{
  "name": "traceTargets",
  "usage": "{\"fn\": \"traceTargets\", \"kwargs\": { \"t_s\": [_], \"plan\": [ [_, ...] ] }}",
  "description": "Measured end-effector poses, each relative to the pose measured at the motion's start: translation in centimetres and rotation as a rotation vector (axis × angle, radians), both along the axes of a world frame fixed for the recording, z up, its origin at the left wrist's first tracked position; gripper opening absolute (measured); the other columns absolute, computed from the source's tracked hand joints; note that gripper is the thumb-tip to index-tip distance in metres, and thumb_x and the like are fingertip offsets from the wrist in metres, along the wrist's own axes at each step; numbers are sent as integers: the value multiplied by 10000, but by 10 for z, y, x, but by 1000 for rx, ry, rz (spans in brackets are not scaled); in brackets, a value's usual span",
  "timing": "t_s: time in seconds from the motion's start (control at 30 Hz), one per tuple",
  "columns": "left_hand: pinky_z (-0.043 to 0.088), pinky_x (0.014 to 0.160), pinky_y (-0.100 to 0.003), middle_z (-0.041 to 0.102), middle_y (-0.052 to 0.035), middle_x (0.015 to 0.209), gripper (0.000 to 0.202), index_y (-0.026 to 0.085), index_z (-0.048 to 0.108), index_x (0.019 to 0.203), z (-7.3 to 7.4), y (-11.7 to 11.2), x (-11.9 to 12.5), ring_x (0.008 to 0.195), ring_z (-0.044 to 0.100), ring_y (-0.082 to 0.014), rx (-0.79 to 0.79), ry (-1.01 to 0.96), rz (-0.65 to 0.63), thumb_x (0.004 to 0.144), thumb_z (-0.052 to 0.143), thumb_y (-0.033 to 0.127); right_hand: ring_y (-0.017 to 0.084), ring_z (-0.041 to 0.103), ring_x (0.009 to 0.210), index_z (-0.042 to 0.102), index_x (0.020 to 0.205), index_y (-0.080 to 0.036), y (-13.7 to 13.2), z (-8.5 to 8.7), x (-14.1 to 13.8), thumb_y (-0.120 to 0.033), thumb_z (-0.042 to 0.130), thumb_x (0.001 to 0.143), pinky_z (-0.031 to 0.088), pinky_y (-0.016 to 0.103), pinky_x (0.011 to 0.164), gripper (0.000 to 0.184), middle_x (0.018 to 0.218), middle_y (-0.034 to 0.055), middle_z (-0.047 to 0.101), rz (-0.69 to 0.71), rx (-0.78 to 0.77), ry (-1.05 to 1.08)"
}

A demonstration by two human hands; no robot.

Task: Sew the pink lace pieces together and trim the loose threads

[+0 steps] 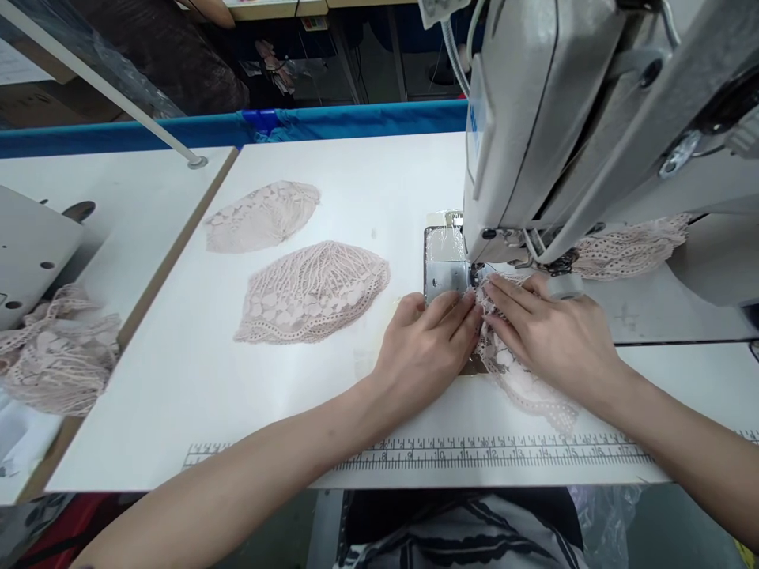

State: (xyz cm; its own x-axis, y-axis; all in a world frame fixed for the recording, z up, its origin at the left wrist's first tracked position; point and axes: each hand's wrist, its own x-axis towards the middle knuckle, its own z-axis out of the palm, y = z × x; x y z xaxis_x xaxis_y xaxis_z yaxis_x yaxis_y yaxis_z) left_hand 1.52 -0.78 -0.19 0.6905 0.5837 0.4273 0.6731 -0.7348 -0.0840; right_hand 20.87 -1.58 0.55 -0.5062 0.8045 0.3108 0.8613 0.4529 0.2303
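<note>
A pale pink lace piece (530, 387) lies under the needle area of a grey sewing machine (515, 118), its scalloped end trailing toward the table's front. My left hand (424, 348) pinches the lace's left edge, fingertips close together beside the metal needle plate (444, 257). From the other side my right hand (551, 332) presses the same lace, with fingers together and pointing at the presser foot (476, 275). Both sets of fingertips nearly meet just in front of the foot. My fingers hide part of the lace edge.
Two lace pieces, one nearer (320, 292) and one farther (266, 213), lie left on the white table. More lace (634, 249) sits behind the machine head. A lace pile (62, 356) rests at far left. A printed ruler (462, 454) runs along the front edge.
</note>
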Motion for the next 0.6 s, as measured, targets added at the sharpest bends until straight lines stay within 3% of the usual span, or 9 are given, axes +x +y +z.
{"fn": "traceTargets", "kwargs": {
  "t_s": [0.3,0.6],
  "plan": [
    [401,809,-401,658,-106,1247,266,148,653,1171,-2,-2,0,1142,579,-243,26,6,0,942,518,165,269,639,856,624,1244,-84,0,-1,1,-289,436,972,412,356,629,389,917,123,752,-6,-40,24],
    [387,801,-395,670,-97,1227,254,161,657,1155,-1,0,-1,1130,582,-234,3,-4,6,940,524,169,273,640,901,639,1229,-84,1,-1,1,-281,445,969,410,346,630,378,940,117,752,4,-15,23]
  ]
}}
